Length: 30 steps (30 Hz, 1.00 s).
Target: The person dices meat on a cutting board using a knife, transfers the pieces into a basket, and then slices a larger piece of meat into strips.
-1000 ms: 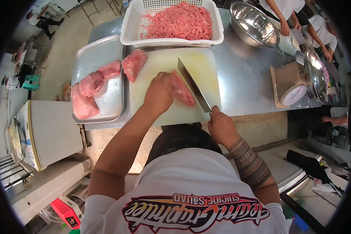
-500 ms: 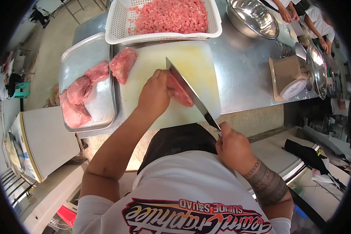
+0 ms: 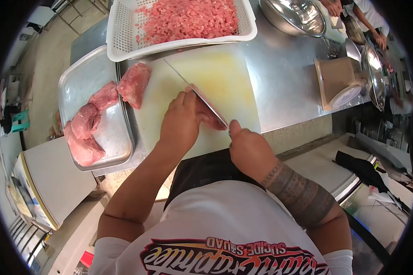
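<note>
My right hand [image 3: 251,149] is closed round the handle of a long kitchen knife [image 3: 176,72], its blade slanting up and left. Against the blade lies a piece of raw meat [image 3: 208,118] on the white cutting board [image 3: 229,68]. My left hand [image 3: 181,117] holds this meat with bent fingers, close beside the blade; its thumb side is partly hidden. A larger chunk of meat [image 3: 134,85] rests at the board's left edge, by the metal tray [image 3: 117,146]. In that tray are several more chunks, such as one meat chunk [image 3: 86,120].
Diced meat [image 3: 188,20] fills much of a white perforated basket [image 3: 114,48] behind the board. A steel bowl [image 3: 296,20] and a weighing scale [image 3: 337,80] stand on the metal table [image 3: 280,82] to the right. Another person's hands [image 3: 380,40] are at far right.
My right hand has moved up and left with the knife, bringing the blade from beside the meat onto it. My left hand keeps its hold. The camera view has shifted slightly.
</note>
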{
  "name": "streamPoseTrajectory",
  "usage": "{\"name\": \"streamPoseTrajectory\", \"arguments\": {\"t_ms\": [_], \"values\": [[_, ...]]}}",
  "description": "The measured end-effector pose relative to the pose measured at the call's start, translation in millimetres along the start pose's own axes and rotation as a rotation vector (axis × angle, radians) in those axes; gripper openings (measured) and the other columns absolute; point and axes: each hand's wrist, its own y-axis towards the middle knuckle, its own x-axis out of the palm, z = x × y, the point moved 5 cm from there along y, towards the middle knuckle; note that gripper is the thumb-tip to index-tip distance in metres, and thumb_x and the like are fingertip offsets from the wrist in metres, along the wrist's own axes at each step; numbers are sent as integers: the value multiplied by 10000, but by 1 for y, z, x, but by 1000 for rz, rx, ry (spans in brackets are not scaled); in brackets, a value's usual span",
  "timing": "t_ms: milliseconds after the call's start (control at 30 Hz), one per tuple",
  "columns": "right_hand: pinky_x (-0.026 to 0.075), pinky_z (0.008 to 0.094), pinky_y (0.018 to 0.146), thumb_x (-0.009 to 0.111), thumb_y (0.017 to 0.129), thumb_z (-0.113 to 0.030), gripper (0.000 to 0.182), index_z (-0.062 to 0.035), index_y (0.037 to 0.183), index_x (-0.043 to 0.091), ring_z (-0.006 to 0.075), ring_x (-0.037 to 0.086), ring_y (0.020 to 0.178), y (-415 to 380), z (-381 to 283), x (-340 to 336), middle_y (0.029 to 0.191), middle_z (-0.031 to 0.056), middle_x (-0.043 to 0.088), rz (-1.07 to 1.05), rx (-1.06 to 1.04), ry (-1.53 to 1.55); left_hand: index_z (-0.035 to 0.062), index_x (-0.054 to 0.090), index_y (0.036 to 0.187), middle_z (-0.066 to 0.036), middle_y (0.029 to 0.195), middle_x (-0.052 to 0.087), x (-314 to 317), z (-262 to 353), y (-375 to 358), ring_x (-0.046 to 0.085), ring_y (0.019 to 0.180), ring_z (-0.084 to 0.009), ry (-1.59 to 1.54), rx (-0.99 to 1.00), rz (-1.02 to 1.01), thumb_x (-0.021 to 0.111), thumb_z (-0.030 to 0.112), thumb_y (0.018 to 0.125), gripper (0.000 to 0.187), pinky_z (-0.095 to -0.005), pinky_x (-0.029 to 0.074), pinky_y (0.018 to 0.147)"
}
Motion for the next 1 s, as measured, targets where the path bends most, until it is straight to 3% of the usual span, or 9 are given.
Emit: {"name": "streamPoseTrajectory", "arguments": {"t_ms": [133, 233, 333, 433, 533, 600, 733, 833, 1000], "values": [[579, 479, 588, 551, 961, -34, 157, 10, 1112, 553, 376, 722, 699, 2, -8, -7, 769, 181, 681, 78, -34, 25, -41, 512, 1374, -225, 1240, 610, 1, 3, -2, 633, 1128, -447, 32, -48, -64, 826, 128, 866, 621, -516, 545, 932], [577, 487, 582, 553, 962, -38, 171, 11, 1125, 557, 374, 728, 702, -34, -5, -23, 789, 192, 692, -65, 55, 47, -7, 559, 1283, -215, 1168, 628, 1, 2, -5, 637, 1084, -469, 45, 7, 23, 861, 140, 834, 561, -531, 538, 879], [584, 495, 599, 552, 965, -48, 174, 8, 1130, 556, 383, 733, 713, -43, 8, -8, 801, 207, 699, -73, 42, -3, -7, 558, 1295, -218, 1183, 625, 0, 2, -3, 632, 1096, -468, 29, -21, -15, 862, 147, 832, 575, -526, 536, 889], [586, 505, 610, 544, 970, -54, 162, 5, 1118, 565, 391, 731, 712, -15, 13, 17, 793, 214, 696, -37, 79, -16, -2, 557, 1310, -215, 1183, 627, 3, -2, -3, 634, 1096, -464, 14, -1, -12, 868, 158, 827, 596, -520, 536, 897], [559, 523, 584, 556, 946, -32, 155, 16, 1093, 549, 414, 703, 673, 16, 19, 33, 773, 227, 670, 86, -35, 87, 4, 559, 1316, -211, 1190, 629, 2, -2, -4, 638, 1098, -454, 26, 87, 41, 876, 174, 821, 612, -514, 538, 896], [564, 523, 595, 557, 945, -34, 153, 13, 1090, 551, 415, 710, 682, 30, 15, 33, 787, 230, 682, 95, -40, 104, 16, 561, 1323, -205, 1197, 632, 2, -2, -2, 641, 1100, -446, 31, 30, 6, 879, 181, 821, 617, -511, 540, 898], [581, 525, 632, 570, 937, -35, 171, 5, 1102, 550, 417, 727, 719, 21, 10, 23, 811, 240, 702, 98, -48, 116, 34, 569, 1327, -192, 1216, 641, 1, 0, -5, 647, 1109, -432, 44, -6, 2, 883, 213, 827, 617, -506, 544, 907], [588, 531, 664, 573, 937, -45, 187, 11, 1113, 542, 435, 725, 745, -13, 17, 10, 816, 243, 705, -27, 30, 112, 40, 577, 1325, -186, 1228, 647, 2, -3, -8, 651, 1118, -423, 1, -29, 17, 887, 242, 827, 620, -501, 549, 912], [593, 537, 680, 595, 923, -62, 214, 22, 1113, 539, 438, 729, 758, -6, 42, 18, 828, 253, 706, 43, 7, 89, 36, 590, 1313, -182, 1227, 655, 6, -9, -11, 656, 1117, -413, 16, 64, 99, 898, 263, 813, 630, -495, 554, 911]]}}
